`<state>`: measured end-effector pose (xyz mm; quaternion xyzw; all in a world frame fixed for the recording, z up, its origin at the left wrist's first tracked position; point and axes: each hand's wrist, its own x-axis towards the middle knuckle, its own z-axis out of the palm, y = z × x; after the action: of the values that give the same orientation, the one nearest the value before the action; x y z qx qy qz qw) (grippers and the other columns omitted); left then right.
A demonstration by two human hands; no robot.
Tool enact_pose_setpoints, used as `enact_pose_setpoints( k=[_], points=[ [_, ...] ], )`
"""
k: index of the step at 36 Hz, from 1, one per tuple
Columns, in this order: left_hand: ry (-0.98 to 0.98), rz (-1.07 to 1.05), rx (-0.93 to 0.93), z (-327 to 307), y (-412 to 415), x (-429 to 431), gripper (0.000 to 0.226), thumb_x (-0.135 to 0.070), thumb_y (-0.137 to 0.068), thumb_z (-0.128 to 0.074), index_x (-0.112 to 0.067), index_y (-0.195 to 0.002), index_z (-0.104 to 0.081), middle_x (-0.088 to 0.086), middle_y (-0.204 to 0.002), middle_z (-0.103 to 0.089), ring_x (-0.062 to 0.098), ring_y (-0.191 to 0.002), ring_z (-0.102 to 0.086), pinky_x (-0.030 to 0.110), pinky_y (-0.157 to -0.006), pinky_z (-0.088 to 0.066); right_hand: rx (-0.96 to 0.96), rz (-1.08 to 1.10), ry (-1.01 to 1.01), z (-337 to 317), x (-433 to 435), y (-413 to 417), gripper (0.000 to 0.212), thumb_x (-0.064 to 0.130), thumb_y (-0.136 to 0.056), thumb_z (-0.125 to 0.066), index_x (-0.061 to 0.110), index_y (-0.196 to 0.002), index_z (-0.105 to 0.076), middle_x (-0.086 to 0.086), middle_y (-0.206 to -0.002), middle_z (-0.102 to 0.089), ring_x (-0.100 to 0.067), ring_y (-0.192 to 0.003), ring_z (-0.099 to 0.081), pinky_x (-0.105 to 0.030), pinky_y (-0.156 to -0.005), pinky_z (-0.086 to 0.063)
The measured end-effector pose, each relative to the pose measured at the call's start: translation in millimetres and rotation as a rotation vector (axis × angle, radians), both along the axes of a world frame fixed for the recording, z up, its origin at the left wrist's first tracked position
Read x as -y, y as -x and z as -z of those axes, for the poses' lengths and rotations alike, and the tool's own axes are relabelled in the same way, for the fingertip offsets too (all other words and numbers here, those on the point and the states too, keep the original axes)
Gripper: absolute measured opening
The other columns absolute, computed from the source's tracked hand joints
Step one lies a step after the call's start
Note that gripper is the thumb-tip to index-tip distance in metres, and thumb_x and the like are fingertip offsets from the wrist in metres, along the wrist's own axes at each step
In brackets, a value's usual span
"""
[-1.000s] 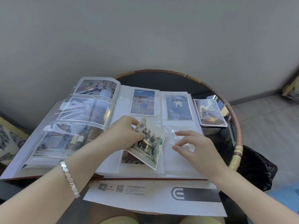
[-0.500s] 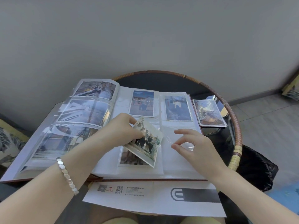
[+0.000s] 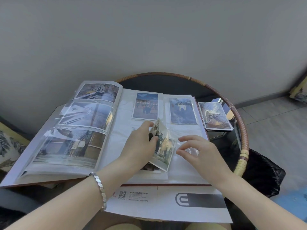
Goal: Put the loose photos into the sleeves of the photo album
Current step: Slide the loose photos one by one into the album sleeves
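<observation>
Head view: I see my operator's left hand (image 3: 141, 145) gripping a group photo (image 3: 163, 146), thumb on the front, fingers behind. The photo is tilted over the lower middle of the right-hand page of the open photo album (image 3: 123, 130), its right edge at the clear film of a sleeve (image 3: 188, 135). Right hand (image 3: 197, 151) sits just beside it on that film, thumb & forefinger curved toward each other w/ a gap between; can't tell if it actually pinches the plastic. Two portrait photos fill the top sleeves of this page, three landscape ones fill the left page. A stack of loose photos (image 3: 216, 116) lies just right of the album on the round rattan-rimmed table (image 3: 243, 155). A white printed envelope (image 3: 166, 203) lies under the album's near edge. Silver bracelet (image 3: 99, 188) on left wrist
</observation>
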<state>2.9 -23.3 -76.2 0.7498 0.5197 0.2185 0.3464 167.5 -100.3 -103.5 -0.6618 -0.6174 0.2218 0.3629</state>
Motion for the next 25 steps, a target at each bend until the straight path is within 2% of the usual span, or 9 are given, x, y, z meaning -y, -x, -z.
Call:
enact_pose_setpoints(
  k=[4, 8, 11, 14, 17, 20, 21, 25],
  points=[
    [-0.018, -0.010, 0.014, 1.8, -0.3, 6.9, 0.031, -0.017, -0.095, -0.049, -0.025, -0.124, -0.047, -0.009, -0.081, -0.057, 0.007, -0.077, -0.056, 0.030, -0.071, -0.047, 0.053, -0.038, 0.045, 2.2, 1.2, -0.1, 0.003, 0.023, -0.080, -0.070, 0.025, -0.079, -0.070, 0.019, -0.108, -0.057, 0.002, -0.106, -0.051, -0.007, -0.096, -0.031],
    [-0.042, -0.011, -0.002, 5.8, -2.5, 15.6, 0.031, -0.017, -0.095, -0.047, -0.024, -0.125, -0.043, -0.005, -0.082, -0.059, 0.013, -0.078, -0.059, 0.030, -0.070, -0.048, 0.126, -0.123, 0.064, 4.7, 6.4, -2.9, 0.020, 0.028, -0.082, -0.067, 0.022, -0.101, -0.069, 0.023, -0.113, -0.050, 0.009, -0.114, -0.041, 0.004, -0.096, -0.020],
    [0.010, -0.024, 0.014, 6.5, -6.7, 19.9, 0.033, -0.020, -0.095, -0.046, -0.025, -0.127, -0.041, -0.001, -0.094, -0.062, 0.018, -0.086, -0.060, 0.040, -0.080, -0.050, 0.168, -0.194, 0.074, 4.7, 11.0, -7.4, 0.029, 0.035, -0.084, -0.064, 0.027, -0.111, -0.064, 0.030, -0.118, -0.042, 0.017, -0.117, -0.033, 0.005, -0.098, -0.017],
    [0.049, -0.004, -0.021, 3.1, -9.6, 21.4, 0.027, -0.022, -0.097, -0.043, -0.019, -0.123, -0.048, 0.001, -0.097, -0.060, 0.019, -0.089, -0.057, 0.035, -0.084, -0.047, 0.196, -0.233, 0.079, 5.4, 14.5, -13.9, 0.031, 0.035, -0.084, -0.063, 0.026, -0.114, -0.062, 0.031, -0.118, -0.041, 0.027, -0.110, -0.028, 0.008, -0.092, -0.014],
    [0.065, 0.048, -0.055, 2.1, -8.2, 19.7, 0.029, -0.017, -0.095, -0.046, -0.014, -0.123, -0.052, 0.001, -0.090, -0.058, 0.017, -0.082, -0.056, 0.032, -0.090, -0.046, 0.176, -0.189, 0.065, 6.2, 16.3, -20.9, 0.025, 0.028, -0.084, -0.065, 0.024, -0.108, -0.066, 0.029, -0.114, -0.047, 0.023, -0.109, -0.036, 0.006, -0.093, -0.018],
    [0.125, 0.029, -0.041, 3.6, -5.1, 13.1, 0.039, -0.014, -0.090, -0.055, -0.019, -0.128, -0.050, -0.013, -0.083, -0.052, 0.004, -0.075, -0.053, 0.017, -0.065, -0.043, 0.165, -0.101, 0.043, 9.0, 16.2, -27.5, 0.020, 0.022, -0.084, -0.066, 0.022, -0.104, -0.067, 0.026, -0.112, -0.049, 0.008, -0.111, -0.045, 0.006, -0.095, -0.018],
    [0.154, 0.005, -0.017, 4.4, -4.4, 10.5, 0.040, -0.015, -0.088, -0.059, -0.020, -0.127, -0.051, -0.011, -0.084, -0.054, 0.005, -0.075, -0.054, 0.015, -0.061, -0.042, 0.161, -0.069, 0.039, 9.4, 15.4, -29.0, 0.019, 0.020, -0.084, -0.066, 0.022, -0.103, -0.067, 0.023, -0.112, -0.050, 0.005, -0.112, -0.045, 0.007, -0.094, -0.017],
    [0.254, -0.090, 0.101, 9.2, -7.7, 8.7, 0.038, -0.014, -0.084, -0.066, -0.021, -0.119, -0.053, 0.003, -0.084, -0.062, 0.015, -0.076, -0.060, 0.023, -0.060, -0.046, 0.124, 0.009, 0.023, 11.1, 12.0, -31.3, 0.019, 0.016, -0.085, -0.065, 0.023, -0.102, -0.066, 0.016, -0.114, -0.052, 0.003, -0.110, -0.044, 0.009, -0.089, -0.017]
  ],
)
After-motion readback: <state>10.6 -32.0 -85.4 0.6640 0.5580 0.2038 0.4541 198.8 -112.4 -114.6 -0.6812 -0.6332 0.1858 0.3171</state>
